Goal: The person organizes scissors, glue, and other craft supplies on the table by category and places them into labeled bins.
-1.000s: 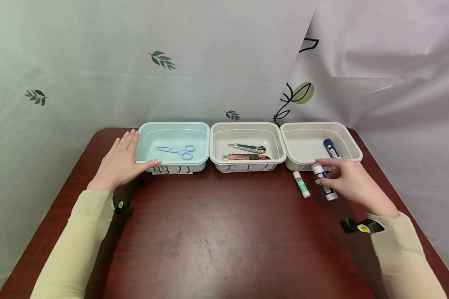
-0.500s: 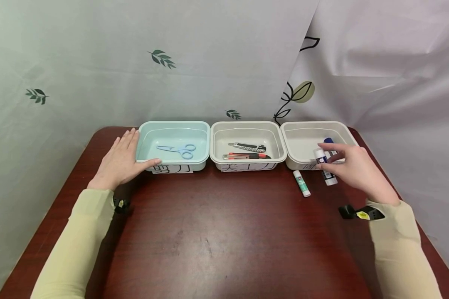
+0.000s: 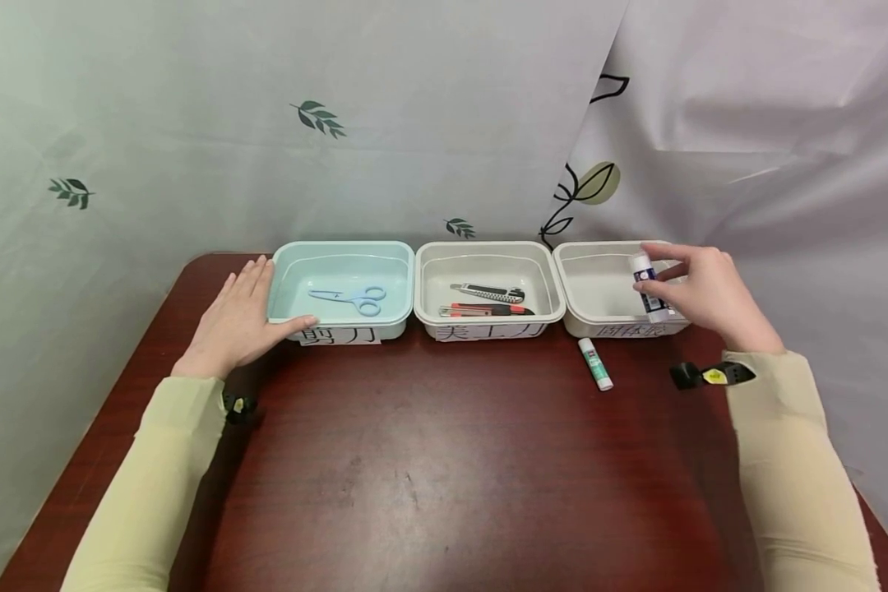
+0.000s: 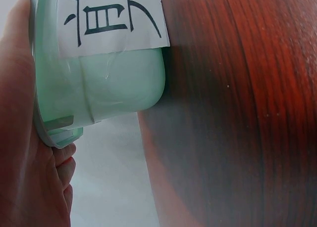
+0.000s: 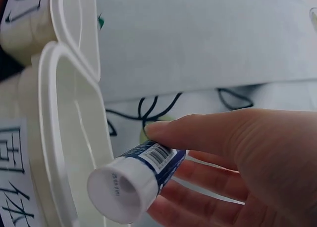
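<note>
My right hand (image 3: 710, 288) pinches a white-and-navy glue stick (image 3: 649, 289) between thumb and fingers, tilted, over the front part of the right-hand off-white bin (image 3: 595, 318). In the right wrist view the glue stick (image 5: 157, 160) shows its round white end and a barcode. A smaller green-and-white glue stick (image 3: 596, 364) lies on the table in front of that bin. My left hand (image 3: 237, 321) rests on the left end of the light-blue bin (image 3: 403, 271), fingers straight along its side rim, thumb on the front rim. Light-blue scissors (image 3: 366, 301) lie inside it.
The middle off-white bin (image 3: 550, 284) holds a grey-black utility knife (image 3: 492, 293) and a red-black one (image 3: 481, 310). All three bins stand in a row along the back of the dark red table (image 3: 444, 460), with paper labels in front. A patterned curtain (image 3: 414, 123) hangs behind.
My right hand has lifted the navy glue stick from the table and carried it up and back over the right bin. The blue-capped glue stick in that bin is now hidden. My left hand stays put.
</note>
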A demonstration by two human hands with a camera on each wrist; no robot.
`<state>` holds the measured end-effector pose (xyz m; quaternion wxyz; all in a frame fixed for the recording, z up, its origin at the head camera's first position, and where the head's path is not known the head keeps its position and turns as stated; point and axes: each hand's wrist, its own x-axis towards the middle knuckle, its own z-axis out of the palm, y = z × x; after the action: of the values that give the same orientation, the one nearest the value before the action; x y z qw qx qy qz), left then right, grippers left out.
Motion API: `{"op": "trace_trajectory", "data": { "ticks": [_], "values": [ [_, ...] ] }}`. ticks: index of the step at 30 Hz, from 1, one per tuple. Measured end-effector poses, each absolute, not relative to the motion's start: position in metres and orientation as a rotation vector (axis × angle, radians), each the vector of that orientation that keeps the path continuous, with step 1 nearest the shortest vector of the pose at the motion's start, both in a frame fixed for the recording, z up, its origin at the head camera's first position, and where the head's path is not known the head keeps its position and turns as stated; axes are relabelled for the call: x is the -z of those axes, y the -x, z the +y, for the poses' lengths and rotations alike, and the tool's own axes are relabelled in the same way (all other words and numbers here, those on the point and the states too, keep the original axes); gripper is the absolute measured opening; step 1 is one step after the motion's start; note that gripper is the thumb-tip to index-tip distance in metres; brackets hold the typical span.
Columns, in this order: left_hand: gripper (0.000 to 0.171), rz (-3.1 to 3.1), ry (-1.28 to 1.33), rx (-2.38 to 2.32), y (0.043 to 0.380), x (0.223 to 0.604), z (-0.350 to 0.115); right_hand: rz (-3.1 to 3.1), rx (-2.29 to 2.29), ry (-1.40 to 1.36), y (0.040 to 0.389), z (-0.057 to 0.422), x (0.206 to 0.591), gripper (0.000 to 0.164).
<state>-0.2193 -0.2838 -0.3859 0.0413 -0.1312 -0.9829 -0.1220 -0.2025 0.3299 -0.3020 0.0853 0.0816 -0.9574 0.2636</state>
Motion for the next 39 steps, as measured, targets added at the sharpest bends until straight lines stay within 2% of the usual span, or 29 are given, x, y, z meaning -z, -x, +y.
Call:
{"op": "trace_trajectory", "data": {
  "ticks": [18,39],
  "values": [
    [0.116,-2.997,0.403,0.371,0.22,0.387,-0.285,-3.015,-0.841,-0.08,0.251,0.356,0.319,0.062],
    [0.117,-3.007,0.392,0.38,0.219,0.386,-0.283,-2.947,-0.769,-0.103,0.238,0.356,0.326,0.057]
  ]
}}
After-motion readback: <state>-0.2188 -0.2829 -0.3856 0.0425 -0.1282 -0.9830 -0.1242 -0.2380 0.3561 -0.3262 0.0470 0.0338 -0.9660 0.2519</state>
